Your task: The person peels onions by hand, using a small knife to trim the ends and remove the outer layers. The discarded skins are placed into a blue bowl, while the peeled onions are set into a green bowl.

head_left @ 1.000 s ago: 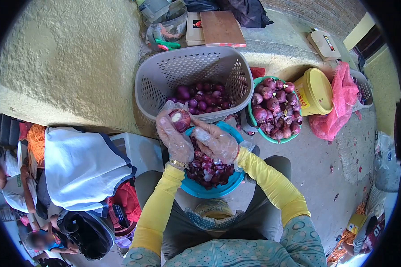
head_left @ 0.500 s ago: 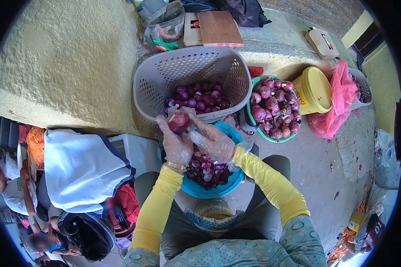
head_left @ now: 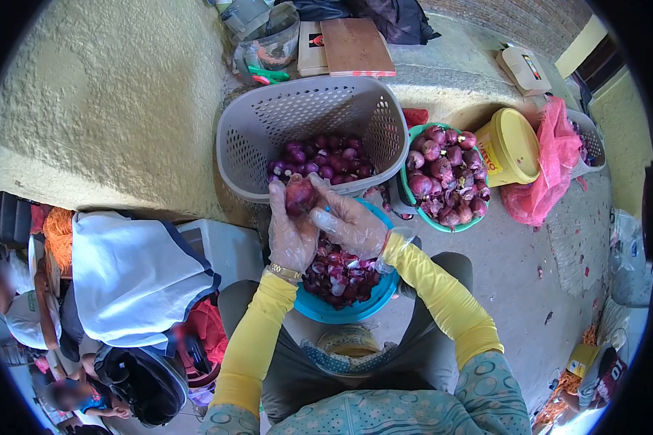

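A red onion (head_left: pixel 300 196) is held up between my two gloved hands, over the near rim of the grey basket. My left hand (head_left: pixel 292 241) is closed around its left side and underside. From the right, my right hand (head_left: pixel 354 228) pinches at the same onion with thumb and fingers; the exact fingertip contact is partly hidden. Both hands wear clear plastic gloves. Beneath them is a blue basin (head_left: pixel 374 308) with dark onion skins (head_left: pixel 341 272) in it. Just beyond, the grey perforated basket (head_left: pixel 243 163) holds several shiny peeled onions (head_left: pixel 326 156).
To the right, a green basin (head_left: pixel 408 192) is heaped with unpeeled onions (head_left: pixel 442 170). Beside it stand a yellow lidded bucket (head_left: pixel 519 148) and a pink mesh bag (head_left: pixel 537 192). A white cloth (head_left: pixel 134 275) covers something at left. Other people (head_left: pixel 22 304) sit at the far left and lower right.
The onion and my left hand have shifted slightly right, and the onion looks turned. My right hand's fingers have changed position against it.
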The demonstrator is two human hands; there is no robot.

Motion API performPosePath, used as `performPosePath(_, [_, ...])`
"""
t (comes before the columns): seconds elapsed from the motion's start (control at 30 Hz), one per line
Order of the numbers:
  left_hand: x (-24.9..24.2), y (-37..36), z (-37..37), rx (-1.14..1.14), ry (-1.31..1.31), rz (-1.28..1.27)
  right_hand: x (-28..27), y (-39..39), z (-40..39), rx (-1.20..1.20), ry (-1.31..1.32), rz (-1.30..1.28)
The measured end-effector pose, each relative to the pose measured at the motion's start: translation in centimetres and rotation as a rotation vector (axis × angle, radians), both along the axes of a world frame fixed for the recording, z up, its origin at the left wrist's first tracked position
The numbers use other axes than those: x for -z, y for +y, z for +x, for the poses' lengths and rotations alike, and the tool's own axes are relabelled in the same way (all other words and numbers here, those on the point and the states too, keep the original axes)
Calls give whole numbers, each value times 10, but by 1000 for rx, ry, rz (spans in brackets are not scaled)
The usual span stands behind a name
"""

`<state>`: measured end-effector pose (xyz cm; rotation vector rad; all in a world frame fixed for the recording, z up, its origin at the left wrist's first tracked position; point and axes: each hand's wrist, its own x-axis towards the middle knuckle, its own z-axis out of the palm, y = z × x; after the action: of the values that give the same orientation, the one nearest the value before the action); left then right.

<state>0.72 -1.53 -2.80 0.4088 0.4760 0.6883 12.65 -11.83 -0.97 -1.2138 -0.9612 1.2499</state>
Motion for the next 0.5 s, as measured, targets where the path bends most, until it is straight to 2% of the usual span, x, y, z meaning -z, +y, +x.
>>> performPosePath(0.13, [-2, -1, -1, 12, 19, -53, 1, 1, 3, -18, -163, 90])
performPosePath(0.23, [-2, -1, -3, -2, 83, -45, -1, 0, 3, -41, -58, 116])
performPosePath(0.47, [0, 0, -3, 5, 107, -83, 5, 0, 7, -53, -74, 108])
performPosePath(0.5, [-1, 0, -3, 9, 97, -104, 10, 2, 7, -41, -149, 140])
